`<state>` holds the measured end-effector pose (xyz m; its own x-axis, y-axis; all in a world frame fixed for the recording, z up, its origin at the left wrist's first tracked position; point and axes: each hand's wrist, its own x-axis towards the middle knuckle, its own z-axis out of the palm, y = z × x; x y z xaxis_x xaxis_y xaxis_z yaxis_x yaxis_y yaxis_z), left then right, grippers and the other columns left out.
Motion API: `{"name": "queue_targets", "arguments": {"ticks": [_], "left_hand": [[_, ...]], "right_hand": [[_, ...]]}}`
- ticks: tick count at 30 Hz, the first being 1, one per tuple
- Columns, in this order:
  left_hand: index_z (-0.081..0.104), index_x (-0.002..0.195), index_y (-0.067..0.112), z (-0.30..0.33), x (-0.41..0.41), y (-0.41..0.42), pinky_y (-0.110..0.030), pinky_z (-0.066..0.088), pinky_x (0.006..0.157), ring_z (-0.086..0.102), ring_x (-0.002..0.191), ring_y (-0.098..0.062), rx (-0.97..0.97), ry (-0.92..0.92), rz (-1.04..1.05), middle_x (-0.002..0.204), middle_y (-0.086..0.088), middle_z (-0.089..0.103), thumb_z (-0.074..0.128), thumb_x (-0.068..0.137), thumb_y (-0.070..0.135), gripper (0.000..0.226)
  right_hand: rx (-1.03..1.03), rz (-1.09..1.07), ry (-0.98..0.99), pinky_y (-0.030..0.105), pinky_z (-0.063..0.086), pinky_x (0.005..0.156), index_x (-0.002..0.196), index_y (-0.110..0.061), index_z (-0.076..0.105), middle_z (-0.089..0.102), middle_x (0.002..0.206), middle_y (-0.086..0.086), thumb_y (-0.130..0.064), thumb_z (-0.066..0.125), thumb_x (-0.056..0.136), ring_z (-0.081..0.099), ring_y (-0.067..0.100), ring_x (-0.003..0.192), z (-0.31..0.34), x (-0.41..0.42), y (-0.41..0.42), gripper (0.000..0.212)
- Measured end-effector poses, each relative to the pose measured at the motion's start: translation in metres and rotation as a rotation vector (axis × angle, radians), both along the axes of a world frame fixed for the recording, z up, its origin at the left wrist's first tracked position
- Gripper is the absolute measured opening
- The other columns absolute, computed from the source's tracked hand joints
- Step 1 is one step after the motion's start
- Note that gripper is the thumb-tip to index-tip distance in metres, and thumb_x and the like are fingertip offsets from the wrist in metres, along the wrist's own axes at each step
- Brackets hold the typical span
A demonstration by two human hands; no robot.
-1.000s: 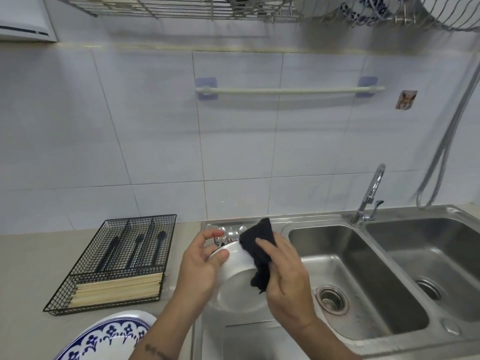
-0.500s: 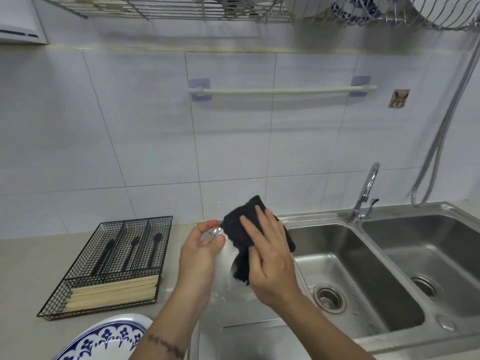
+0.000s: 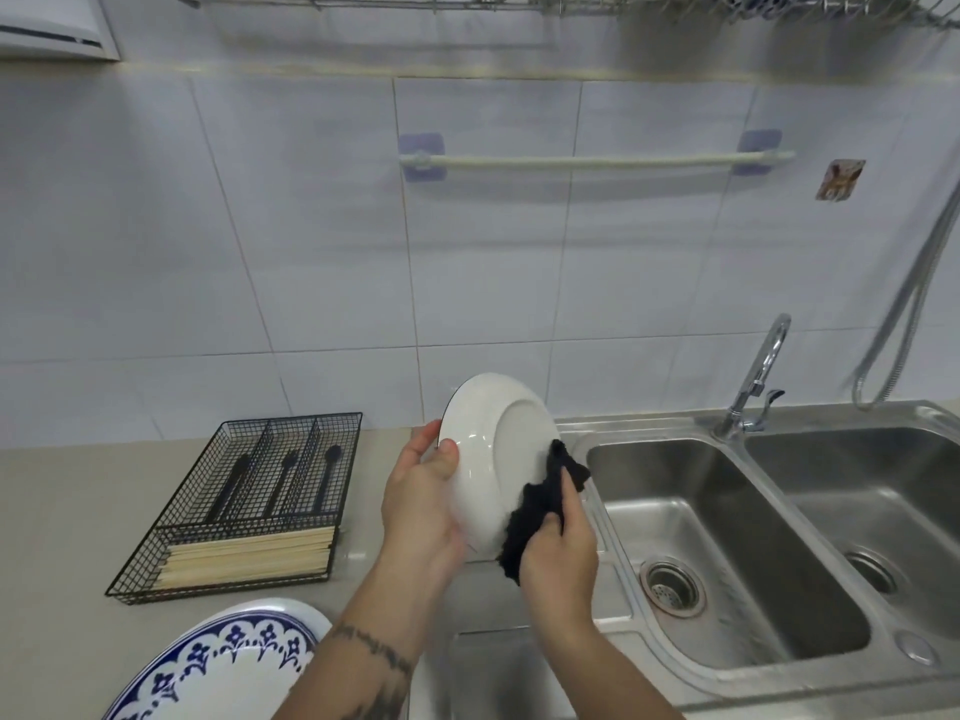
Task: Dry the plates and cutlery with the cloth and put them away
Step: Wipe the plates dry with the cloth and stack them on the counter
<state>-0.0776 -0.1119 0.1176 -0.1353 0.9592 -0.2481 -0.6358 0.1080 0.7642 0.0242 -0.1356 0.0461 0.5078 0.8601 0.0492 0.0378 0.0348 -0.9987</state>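
Since half a second before, you had lifted the white plate (image 3: 488,449) higher and turned its underside toward you, and the black cloth (image 3: 540,506) had gone down to its lower right edge. At the far left, a wire cutlery tray (image 3: 156,574) stood on the counter (image 3: 52,511) and held black utensils (image 3: 283,480) and chopsticks (image 3: 249,556); a blue-patterned plate (image 3: 234,652) lay near it. Your left hand (image 3: 421,506) gripped the white plate's left rim, thumb on the underside. Your right hand (image 3: 563,550) had its fingers curled round the cloth, pressing it on the plate. To the right was the double sink (image 3: 737,439).
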Motion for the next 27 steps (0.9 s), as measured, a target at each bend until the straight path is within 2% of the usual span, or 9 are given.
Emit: {"name": "queue_targets", "arguments": {"ticks": [3, 6, 9, 12, 13, 16, 22, 25, 27], "left_hand": [[0.066, 0.115, 0.022, 0.003, 0.005, 0.001, -0.047, 0.059, 0.078, 0.07, 0.084, -0.026, -0.03, -0.001, -0.033, 0.099, -0.008, 0.074, 0.054, 0.098, 0.006, 0.026], [0.067, 0.12, 0.025, 0.007, 0.003, 0.001, -0.056, 0.055, 0.091, 0.071, 0.097, -0.032, -0.051, 0.006, -0.073, 0.109, -0.011, 0.074, 0.057, 0.097, 0.008, 0.03], [0.065, 0.123, 0.026, 0.009, -0.002, 0.0, -0.049, 0.056, 0.092, 0.072, 0.1, -0.027, -0.037, 0.033, -0.132, 0.106, -0.005, 0.076, 0.055, 0.097, 0.005, 0.035], [0.064, 0.123, 0.024, 0.01, -0.004, -0.002, -0.038, 0.061, 0.078, 0.074, 0.095, -0.023, -0.005, 0.042, -0.135, 0.106, -0.007, 0.076, 0.054, 0.096, 0.001, 0.037], [0.064, 0.123, 0.023, 0.01, -0.005, -0.002, -0.038, 0.061, 0.076, 0.074, 0.094, -0.024, 0.002, 0.058, -0.117, 0.108, -0.009, 0.075, 0.057, 0.096, 0.002, 0.035], [0.069, 0.114, 0.027, 0.008, -0.012, -0.005, -0.052, 0.055, 0.091, 0.071, 0.093, -0.03, 0.014, 0.128, -0.043, 0.109, -0.013, 0.074, 0.062, 0.093, 0.005, 0.032], [0.073, 0.108, 0.041, 0.012, -0.03, -0.007, -0.058, 0.045, 0.105, 0.065, 0.113, -0.038, 0.128, 0.261, 0.028, 0.116, -0.015, 0.072, 0.072, 0.069, 0.018, 0.045], [0.069, 0.115, 0.036, 0.017, -0.032, -0.012, -0.053, 0.05, 0.098, 0.067, 0.089, -0.032, 0.253, 0.378, -0.005, 0.093, -0.014, 0.072, 0.071, 0.082, 0.006, 0.045], [0.065, 0.122, 0.026, 0.017, -0.033, -0.013, -0.037, 0.054, 0.081, 0.062, 0.071, -0.019, 0.327, 0.43, -0.024, 0.072, -0.008, 0.064, 0.065, 0.087, -0.004, 0.046]], "right_hand": [[0.131, 0.066, -0.184, 0.031, 0.031, 0.114, 0.135, -0.044, 0.047, 0.038, 0.15, -0.01, 0.002, 0.036, 0.094, 0.031, 0.002, 0.139, -0.004, -0.015, -0.015, 0.063], [0.276, 0.155, -0.307, 0.04, 0.03, 0.115, 0.143, -0.038, 0.041, 0.032, 0.153, -0.014, -0.01, 0.033, 0.091, 0.023, 0.004, 0.143, 0.001, -0.018, -0.014, 0.059], [0.379, 0.225, -0.396, 0.037, 0.024, 0.118, 0.144, -0.031, 0.042, 0.03, 0.155, -0.013, -0.012, 0.032, 0.091, 0.02, 0.007, 0.144, 0.024, -0.015, -0.001, 0.057], [0.427, 0.249, -0.543, 0.026, 0.014, 0.118, 0.139, -0.03, 0.05, 0.031, 0.152, -0.015, -0.02, 0.029, 0.09, 0.014, 0.007, 0.146, 0.046, -0.005, 0.022, 0.054], [0.397, 0.236, -0.548, 0.029, 0.015, 0.119, 0.137, -0.031, 0.052, 0.034, 0.151, -0.015, -0.021, 0.03, 0.089, 0.016, 0.008, 0.145, 0.049, 0.001, 0.031, 0.053], [0.237, 0.205, -0.46, 0.043, 0.026, 0.115, 0.134, -0.036, 0.052, 0.048, 0.142, -0.01, -0.024, 0.029, 0.087, 0.03, 0.015, 0.14, 0.053, 0.019, 0.053, 0.054], [0.441, 0.382, -0.75, 0.03, 0.016, 0.117, 0.136, -0.031, 0.052, 0.039, 0.149, -0.012, -0.027, 0.03, 0.091, 0.021, 0.006, 0.142, 0.074, 0.008, 0.042, 0.051], [0.346, 0.326, -0.601, 0.028, 0.032, 0.109, 0.124, -0.035, 0.059, 0.056, 0.128, -0.018, -0.027, 0.034, 0.092, 0.043, 0.0, 0.124, 0.085, 0.021, 0.05, 0.041], [0.219, 0.349, -0.403, 0.034, 0.043, 0.1, 0.109, -0.036, 0.066, 0.065, 0.111, -0.019, -0.029, 0.035, 0.093, 0.055, 0.001, 0.108, 0.09, 0.031, 0.056, 0.035]]}}
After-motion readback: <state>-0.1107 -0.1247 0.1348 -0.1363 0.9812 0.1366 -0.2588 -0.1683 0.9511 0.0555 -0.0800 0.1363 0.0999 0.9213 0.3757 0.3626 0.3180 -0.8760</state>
